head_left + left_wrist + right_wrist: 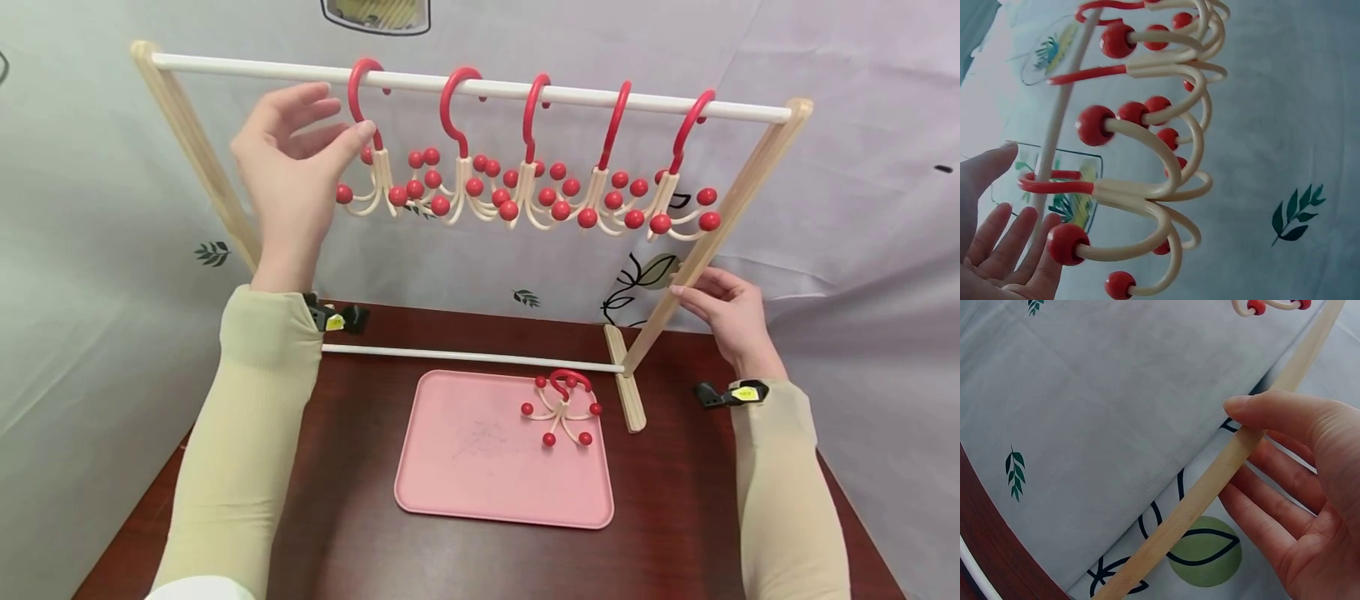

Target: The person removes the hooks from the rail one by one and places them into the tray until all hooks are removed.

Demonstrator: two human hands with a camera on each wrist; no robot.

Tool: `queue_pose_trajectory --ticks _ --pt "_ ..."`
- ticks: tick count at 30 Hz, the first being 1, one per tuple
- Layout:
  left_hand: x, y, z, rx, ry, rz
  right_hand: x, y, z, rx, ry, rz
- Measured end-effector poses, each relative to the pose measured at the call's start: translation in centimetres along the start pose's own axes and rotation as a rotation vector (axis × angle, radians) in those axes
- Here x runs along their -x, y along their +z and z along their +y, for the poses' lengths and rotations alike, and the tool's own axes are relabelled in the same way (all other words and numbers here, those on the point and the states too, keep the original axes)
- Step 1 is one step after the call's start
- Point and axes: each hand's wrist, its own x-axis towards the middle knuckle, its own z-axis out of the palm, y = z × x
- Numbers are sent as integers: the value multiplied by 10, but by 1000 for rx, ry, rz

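Several red-hooked octopus-style hangers with red ball tips hang from the white rod (pixel 281 70) of a wooden rack. My left hand (pixel 288 162) is raised beside the leftmost hanger (pixel 381 171). In the left wrist view its thumb and fingers are spread apart around the rod's end, holding nothing, near that hanger's red hook (pixel 1060 186). My right hand (pixel 729 317) holds the rack's right wooden post (pixel 660 312). The right wrist view shows the thumb across the front of the post (pixel 1191 512) and the fingers behind it.
On the dark red-brown table (pixel 360 533) lies a pink tray (pixel 480 483). One more hanger (pixel 561 410) lies at the tray's back right corner. A lower white bar (pixel 450 356) runs behind the tray to the rack's right foot (pixel 630 400). Printed cloth (pixel 465 275) hangs behind.
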Motion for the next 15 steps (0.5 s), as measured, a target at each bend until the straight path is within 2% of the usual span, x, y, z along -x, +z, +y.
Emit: queue_pose_trajectory --ticks 3,8,11,15 --pt "-10 2 -8 -44 -45 -28 1 0 0 16 -1 2" --pt "-19 6 -10 -100 -98 -56 0 0 0 33 -6 3" --pt "-22 8 -10 -96 -127 -61 0 0 0 30 -7 2" --pt "-24 9 -14 -76 -129 -57 0 0 -1 37 -3 4"
